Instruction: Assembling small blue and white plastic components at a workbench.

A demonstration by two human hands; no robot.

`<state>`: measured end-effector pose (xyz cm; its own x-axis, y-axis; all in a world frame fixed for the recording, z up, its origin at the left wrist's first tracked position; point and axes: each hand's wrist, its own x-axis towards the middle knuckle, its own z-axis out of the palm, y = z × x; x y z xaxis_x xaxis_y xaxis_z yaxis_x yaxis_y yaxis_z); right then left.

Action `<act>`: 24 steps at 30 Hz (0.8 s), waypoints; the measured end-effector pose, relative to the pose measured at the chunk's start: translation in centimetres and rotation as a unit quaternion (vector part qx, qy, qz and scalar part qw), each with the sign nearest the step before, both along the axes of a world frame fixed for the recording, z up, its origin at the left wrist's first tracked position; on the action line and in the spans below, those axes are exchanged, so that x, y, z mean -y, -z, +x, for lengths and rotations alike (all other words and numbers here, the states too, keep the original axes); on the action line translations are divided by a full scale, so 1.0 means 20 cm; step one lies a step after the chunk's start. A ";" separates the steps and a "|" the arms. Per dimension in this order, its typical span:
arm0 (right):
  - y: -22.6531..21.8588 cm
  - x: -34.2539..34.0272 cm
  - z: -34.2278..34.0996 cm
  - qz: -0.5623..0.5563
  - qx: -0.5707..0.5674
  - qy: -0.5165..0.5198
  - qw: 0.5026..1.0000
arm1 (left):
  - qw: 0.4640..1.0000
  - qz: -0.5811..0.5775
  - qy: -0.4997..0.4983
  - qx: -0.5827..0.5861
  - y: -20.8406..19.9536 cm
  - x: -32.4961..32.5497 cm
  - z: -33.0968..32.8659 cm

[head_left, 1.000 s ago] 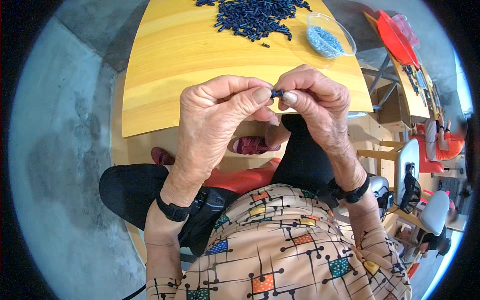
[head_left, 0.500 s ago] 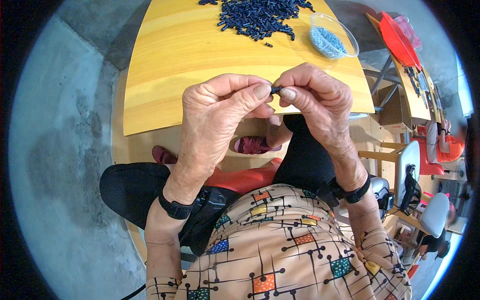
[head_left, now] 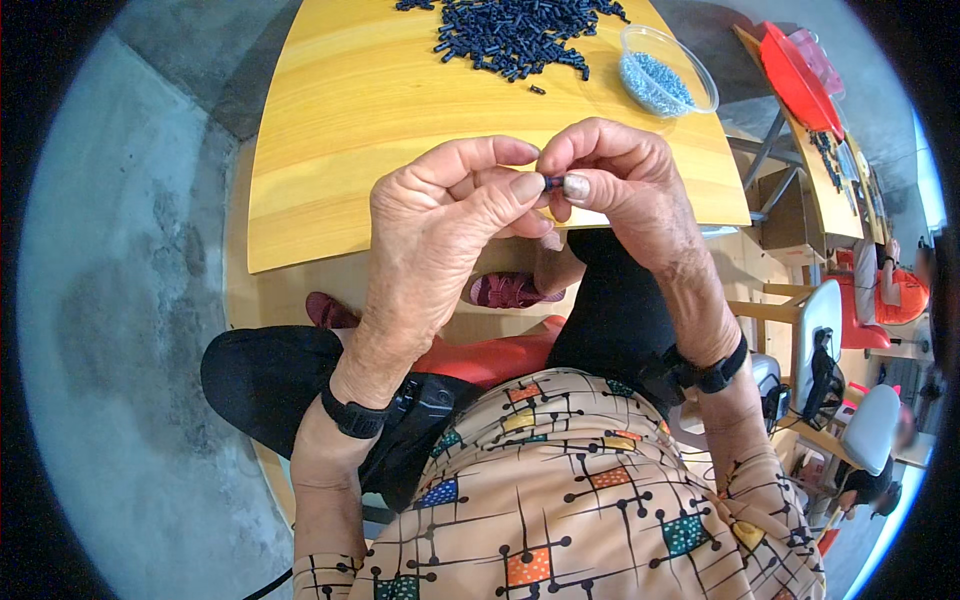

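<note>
A small dark cylindrical piece [head_left: 551,183] is held between both hands, just above the near edge of the table. My left hand [head_left: 435,220] pinches one end with thumb and fingers. On the other end, the thumb and fingertips of my right hand [head_left: 635,195] are closed. Most of the piece is covered by the fingertips. Beyond the hands lies a large heap of similar dark pieces [head_left: 515,35], with one loose piece [head_left: 538,90] in front of it. A clear round tub [head_left: 708,85] of tiny bluish bits [head_left: 655,85] stands right of the heap.
The yellow wooden table [head_left: 350,160] ends just under my hands. A concrete wall [head_left: 110,300] rises on the left. At the right, another table [head_left: 800,130] bears a red basin [head_left: 795,75] and more dark pieces. Chairs [head_left: 815,350] and a seated person in orange [head_left: 900,295] are farther right.
My right hand has shifted slightly left and its grip has changed, with the index finger now lifted higher. The left hand has turned a little; the piece stays between the hands.
</note>
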<state>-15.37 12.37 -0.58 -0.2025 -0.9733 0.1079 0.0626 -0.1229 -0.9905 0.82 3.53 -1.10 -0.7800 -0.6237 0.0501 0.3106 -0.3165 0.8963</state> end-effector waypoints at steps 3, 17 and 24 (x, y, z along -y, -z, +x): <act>0.00 0.01 -0.01 0.008 0.039 -0.039 0.998 | 1.000 -0.006 0.000 -0.010 0.01 0.00 0.00; 0.04 0.04 -0.02 0.011 0.026 -0.048 0.998 | 1.000 0.002 -0.024 0.002 0.05 0.00 -0.03; 0.01 0.03 -0.02 0.001 -0.060 -0.001 0.998 | 0.999 0.012 -0.019 0.046 0.08 0.02 -0.04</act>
